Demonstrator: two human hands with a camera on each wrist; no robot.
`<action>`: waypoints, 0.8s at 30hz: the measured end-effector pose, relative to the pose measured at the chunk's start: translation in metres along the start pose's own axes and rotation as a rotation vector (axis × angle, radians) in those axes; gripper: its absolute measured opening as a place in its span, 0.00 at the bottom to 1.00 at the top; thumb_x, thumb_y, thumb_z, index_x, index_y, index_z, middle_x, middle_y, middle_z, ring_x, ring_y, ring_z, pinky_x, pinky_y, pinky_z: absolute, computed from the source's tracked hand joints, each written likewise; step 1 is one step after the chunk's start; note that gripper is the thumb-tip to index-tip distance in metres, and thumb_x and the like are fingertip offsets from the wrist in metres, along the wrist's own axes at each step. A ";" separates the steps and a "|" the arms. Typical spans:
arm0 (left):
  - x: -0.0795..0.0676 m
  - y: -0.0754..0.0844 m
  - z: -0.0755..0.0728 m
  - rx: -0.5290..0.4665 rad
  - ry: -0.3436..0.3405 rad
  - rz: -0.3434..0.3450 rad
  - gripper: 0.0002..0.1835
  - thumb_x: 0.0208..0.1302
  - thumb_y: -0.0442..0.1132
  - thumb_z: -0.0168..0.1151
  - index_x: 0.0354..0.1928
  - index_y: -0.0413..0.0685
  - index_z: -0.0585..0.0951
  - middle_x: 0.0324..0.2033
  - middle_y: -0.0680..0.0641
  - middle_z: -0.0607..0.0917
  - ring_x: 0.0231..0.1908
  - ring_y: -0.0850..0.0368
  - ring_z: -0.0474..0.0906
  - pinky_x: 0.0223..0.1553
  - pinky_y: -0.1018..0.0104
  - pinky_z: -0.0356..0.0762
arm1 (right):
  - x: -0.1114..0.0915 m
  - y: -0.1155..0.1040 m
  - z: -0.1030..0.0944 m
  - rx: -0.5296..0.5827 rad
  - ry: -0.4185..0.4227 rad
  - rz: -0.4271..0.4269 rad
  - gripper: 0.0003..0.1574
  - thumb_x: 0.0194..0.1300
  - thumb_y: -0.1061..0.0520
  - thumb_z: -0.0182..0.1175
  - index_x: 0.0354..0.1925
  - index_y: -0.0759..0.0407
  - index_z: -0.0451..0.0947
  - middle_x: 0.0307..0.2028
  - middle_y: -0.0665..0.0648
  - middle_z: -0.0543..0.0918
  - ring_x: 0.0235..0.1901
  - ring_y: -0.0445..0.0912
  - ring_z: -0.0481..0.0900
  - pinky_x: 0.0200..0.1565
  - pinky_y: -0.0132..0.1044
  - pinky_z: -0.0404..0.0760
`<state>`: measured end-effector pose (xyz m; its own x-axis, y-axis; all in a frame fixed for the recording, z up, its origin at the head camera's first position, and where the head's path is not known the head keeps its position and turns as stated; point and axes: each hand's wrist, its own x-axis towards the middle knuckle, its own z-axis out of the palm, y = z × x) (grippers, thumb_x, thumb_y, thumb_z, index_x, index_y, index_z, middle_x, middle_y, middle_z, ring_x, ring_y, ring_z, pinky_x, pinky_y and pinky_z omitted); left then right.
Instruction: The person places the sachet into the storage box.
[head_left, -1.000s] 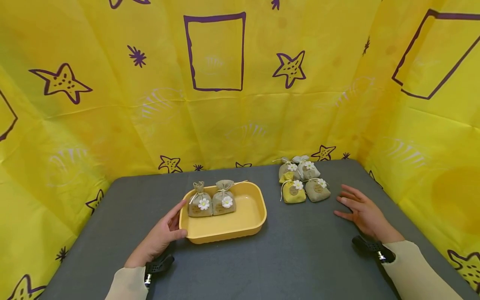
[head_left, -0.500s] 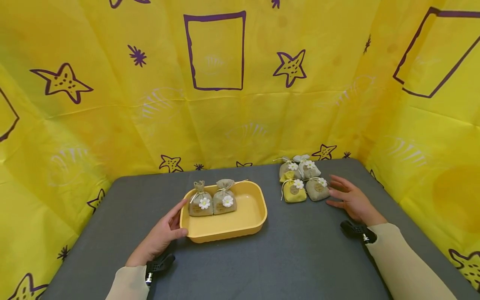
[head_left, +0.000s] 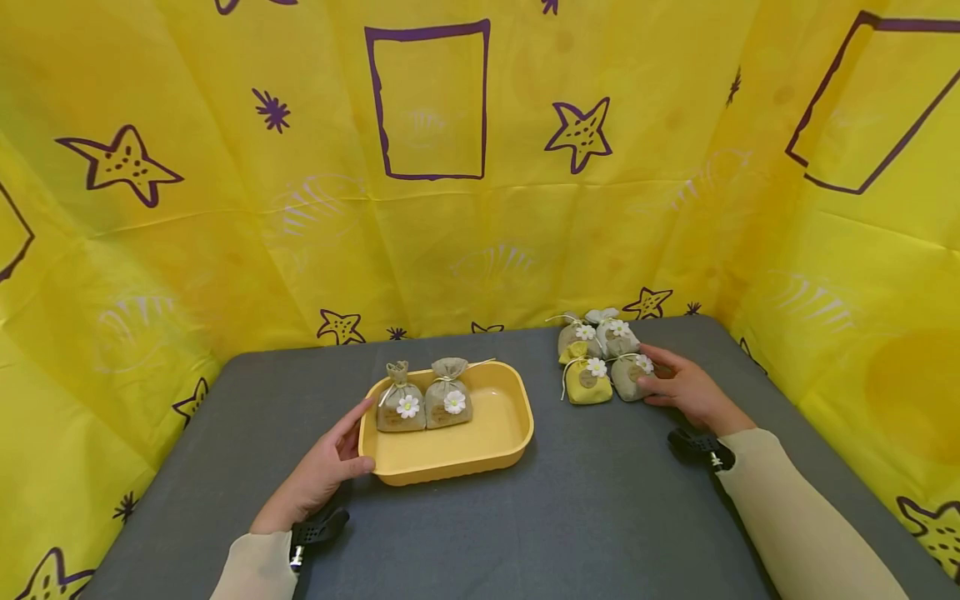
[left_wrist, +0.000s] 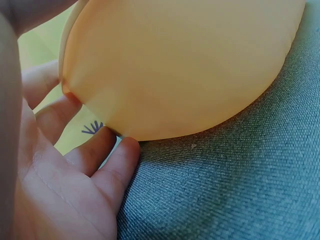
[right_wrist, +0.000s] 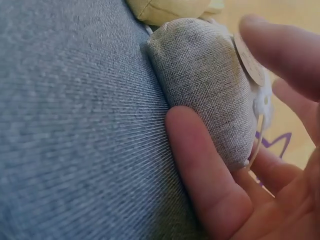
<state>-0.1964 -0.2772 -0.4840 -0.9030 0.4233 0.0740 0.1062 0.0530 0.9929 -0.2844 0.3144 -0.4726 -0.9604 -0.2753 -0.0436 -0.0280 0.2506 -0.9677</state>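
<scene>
Grey-beige sachet point(head_left: 626, 383) sits within the spread right hand point(head_left: 693, 392), left hand point(head_left: 324, 468) gripping the tray point(head_left: 493, 421)

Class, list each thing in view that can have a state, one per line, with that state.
Tray: upright, two bags inside
Left tray bag: tied
Right tray bag: tied
Yellow bag: tied, outside the tray
Rear gray bag: tied
White bag: neck gathered
Front gray bag: within right hand's grip, tightness unclear
Left hand: gripping the tray's left end
Right hand: fingers around front gray bag
</scene>
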 end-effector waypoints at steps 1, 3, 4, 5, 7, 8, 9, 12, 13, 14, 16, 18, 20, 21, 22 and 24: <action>0.000 0.000 0.000 -0.001 0.000 -0.001 0.47 0.68 0.34 0.65 0.79 0.46 0.47 0.77 0.39 0.42 0.74 0.39 0.45 0.60 0.66 0.67 | 0.001 -0.001 0.001 -0.031 -0.006 0.002 0.49 0.68 0.54 0.66 0.78 0.56 0.52 0.77 0.68 0.44 0.73 0.67 0.42 0.52 0.51 0.80; 0.000 0.000 0.000 0.000 0.001 -0.003 0.47 0.68 0.34 0.65 0.79 0.47 0.47 0.77 0.39 0.42 0.74 0.39 0.46 0.60 0.66 0.67 | 0.002 -0.002 0.002 -0.116 -0.011 0.000 0.48 0.67 0.53 0.67 0.78 0.54 0.55 0.76 0.68 0.46 0.73 0.67 0.45 0.50 0.48 0.82; 0.000 0.000 0.000 0.000 0.002 -0.003 0.47 0.68 0.34 0.65 0.79 0.47 0.47 0.77 0.39 0.42 0.74 0.39 0.46 0.60 0.66 0.67 | 0.002 -0.003 0.003 -0.161 -0.010 -0.002 0.48 0.67 0.52 0.67 0.77 0.53 0.56 0.76 0.69 0.47 0.72 0.68 0.47 0.49 0.46 0.82; 0.000 0.000 0.000 -0.001 0.001 -0.002 0.47 0.68 0.34 0.65 0.79 0.46 0.47 0.77 0.39 0.42 0.74 0.39 0.46 0.60 0.66 0.67 | 0.003 -0.003 0.004 -0.200 -0.008 -0.004 0.47 0.66 0.51 0.68 0.77 0.53 0.58 0.75 0.69 0.49 0.71 0.69 0.49 0.48 0.44 0.83; 0.001 0.000 0.000 -0.003 0.001 -0.003 0.47 0.68 0.33 0.65 0.79 0.46 0.47 0.77 0.39 0.42 0.74 0.39 0.46 0.60 0.66 0.67 | 0.004 -0.003 0.005 -0.265 0.002 -0.012 0.46 0.66 0.50 0.68 0.76 0.54 0.61 0.74 0.70 0.52 0.70 0.71 0.52 0.46 0.42 0.83; 0.001 0.000 0.001 -0.004 0.002 -0.005 0.47 0.68 0.33 0.65 0.79 0.46 0.47 0.77 0.39 0.42 0.74 0.39 0.46 0.60 0.66 0.67 | 0.004 -0.002 0.006 -0.287 0.008 -0.014 0.45 0.65 0.50 0.69 0.75 0.54 0.62 0.74 0.70 0.53 0.69 0.72 0.53 0.46 0.41 0.83; 0.001 0.001 0.001 -0.003 0.004 -0.007 0.47 0.68 0.33 0.65 0.79 0.46 0.47 0.77 0.39 0.42 0.74 0.39 0.46 0.60 0.66 0.67 | 0.004 -0.002 0.006 -0.293 0.015 -0.014 0.45 0.65 0.49 0.69 0.74 0.55 0.63 0.74 0.70 0.54 0.69 0.72 0.53 0.45 0.42 0.83; 0.001 0.001 0.002 -0.007 0.010 -0.013 0.47 0.67 0.33 0.65 0.79 0.46 0.47 0.77 0.39 0.42 0.74 0.39 0.45 0.60 0.67 0.67 | 0.003 0.000 0.007 -0.310 0.042 -0.010 0.43 0.64 0.49 0.69 0.72 0.57 0.66 0.73 0.71 0.55 0.68 0.74 0.52 0.45 0.43 0.83; 0.001 0.001 0.002 -0.007 0.011 -0.014 0.47 0.67 0.33 0.65 0.79 0.46 0.47 0.77 0.39 0.42 0.74 0.39 0.45 0.60 0.67 0.67 | 0.003 0.000 0.007 -0.317 0.052 -0.009 0.43 0.64 0.49 0.70 0.72 0.57 0.66 0.72 0.72 0.56 0.68 0.74 0.53 0.45 0.44 0.83; 0.001 0.001 0.002 -0.009 0.012 -0.015 0.47 0.67 0.33 0.65 0.79 0.46 0.47 0.77 0.39 0.42 0.74 0.39 0.45 0.61 0.67 0.67 | 0.003 0.000 0.008 -0.324 0.064 -0.010 0.42 0.64 0.48 0.70 0.71 0.58 0.67 0.72 0.72 0.57 0.67 0.74 0.56 0.45 0.45 0.83; 0.001 0.001 0.002 -0.012 0.009 -0.012 0.47 0.67 0.33 0.66 0.79 0.46 0.47 0.77 0.39 0.42 0.74 0.39 0.46 0.61 0.67 0.66 | 0.002 0.001 0.009 -0.354 0.094 -0.011 0.42 0.63 0.47 0.71 0.70 0.58 0.68 0.70 0.72 0.60 0.64 0.72 0.63 0.47 0.47 0.82; 0.001 0.001 0.002 -0.015 0.004 -0.008 0.47 0.67 0.33 0.65 0.79 0.46 0.47 0.77 0.39 0.42 0.74 0.39 0.46 0.61 0.67 0.66 | 0.001 0.001 0.011 -0.381 0.126 -0.016 0.41 0.62 0.46 0.71 0.68 0.58 0.70 0.67 0.71 0.63 0.59 0.68 0.68 0.49 0.50 0.80; 0.001 0.000 0.002 -0.016 0.003 -0.003 0.47 0.67 0.33 0.65 0.79 0.45 0.47 0.77 0.39 0.42 0.74 0.39 0.46 0.61 0.67 0.66 | 0.000 0.001 0.012 -0.412 0.159 -0.023 0.40 0.61 0.44 0.71 0.66 0.58 0.71 0.65 0.71 0.65 0.54 0.65 0.71 0.49 0.52 0.77; 0.001 0.000 0.002 -0.016 0.003 -0.003 0.47 0.67 0.33 0.65 0.79 0.45 0.47 0.77 0.39 0.42 0.74 0.39 0.46 0.61 0.67 0.67 | -0.001 0.001 0.013 -0.428 0.174 -0.026 0.40 0.61 0.44 0.72 0.66 0.58 0.72 0.64 0.70 0.66 0.53 0.63 0.72 0.49 0.51 0.76; 0.001 0.000 0.002 -0.017 0.004 -0.004 0.47 0.67 0.32 0.65 0.79 0.45 0.47 0.77 0.39 0.42 0.74 0.39 0.46 0.61 0.67 0.67 | -0.001 0.001 0.014 -0.433 0.186 -0.030 0.40 0.61 0.43 0.72 0.65 0.58 0.72 0.63 0.70 0.68 0.51 0.62 0.73 0.48 0.51 0.76; 0.001 0.000 0.001 -0.018 0.010 -0.007 0.47 0.67 0.32 0.66 0.79 0.45 0.47 0.77 0.39 0.42 0.74 0.39 0.46 0.61 0.67 0.67 | -0.003 0.000 0.016 -0.427 0.195 -0.034 0.39 0.61 0.44 0.72 0.64 0.58 0.73 0.59 0.69 0.71 0.45 0.60 0.77 0.44 0.49 0.79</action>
<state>-0.1964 -0.2757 -0.4842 -0.9078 0.4139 0.0679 0.0923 0.0392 0.9950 -0.2770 0.3000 -0.4761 -0.9899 -0.1210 0.0734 -0.1329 0.6152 -0.7771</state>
